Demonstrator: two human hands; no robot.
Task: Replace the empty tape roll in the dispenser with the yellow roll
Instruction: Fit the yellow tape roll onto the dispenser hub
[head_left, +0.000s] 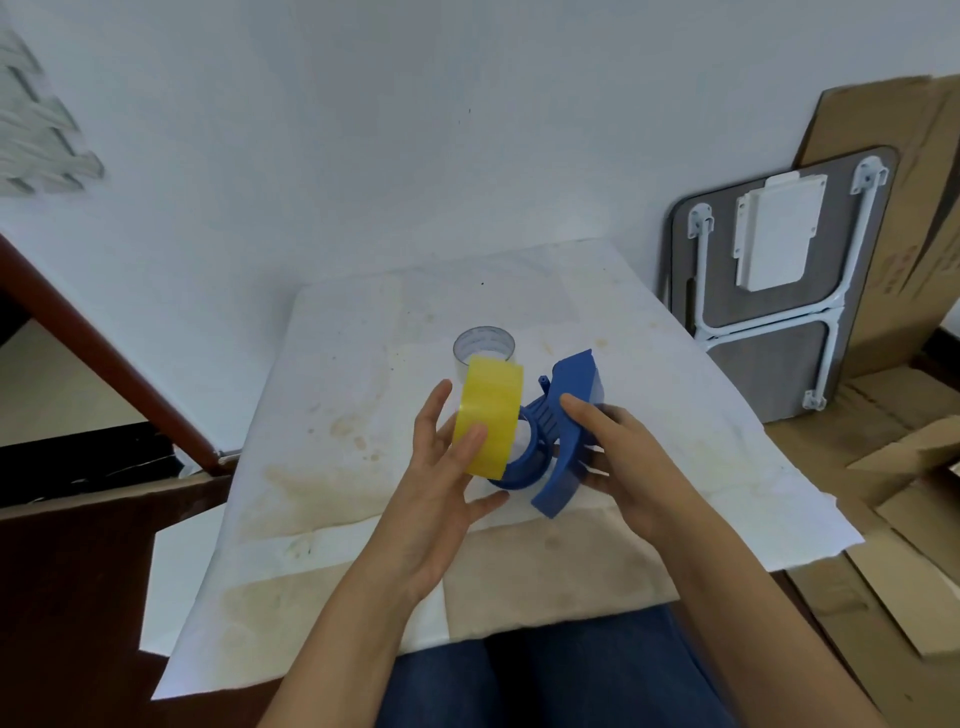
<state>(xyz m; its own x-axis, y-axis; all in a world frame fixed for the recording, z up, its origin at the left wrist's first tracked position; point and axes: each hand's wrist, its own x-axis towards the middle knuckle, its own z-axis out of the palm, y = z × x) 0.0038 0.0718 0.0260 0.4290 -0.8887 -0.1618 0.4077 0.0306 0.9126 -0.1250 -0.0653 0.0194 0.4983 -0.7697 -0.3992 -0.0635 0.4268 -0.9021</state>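
Note:
My left hand (447, 467) holds the yellow tape roll (488, 413) upright, thumb across its outer face and fingers behind it. The roll sits against the round hub of the blue tape dispenser (563, 441), partly over it. My right hand (618, 457) grips the dispenser by its curved handle, index finger laid along the top. Both are held above the table. The empty clear tape core (484, 349) stands on the table just behind the yellow roll, partly hidden by it.
The table is covered with stained white paper (363, 441). A folded grey table with white legs (779, 270) leans on the wall at right, beside cardboard sheets (909, 441). A dark red wooden edge (104, 364) runs along the left. My blue-trousered lap (545, 675) is below.

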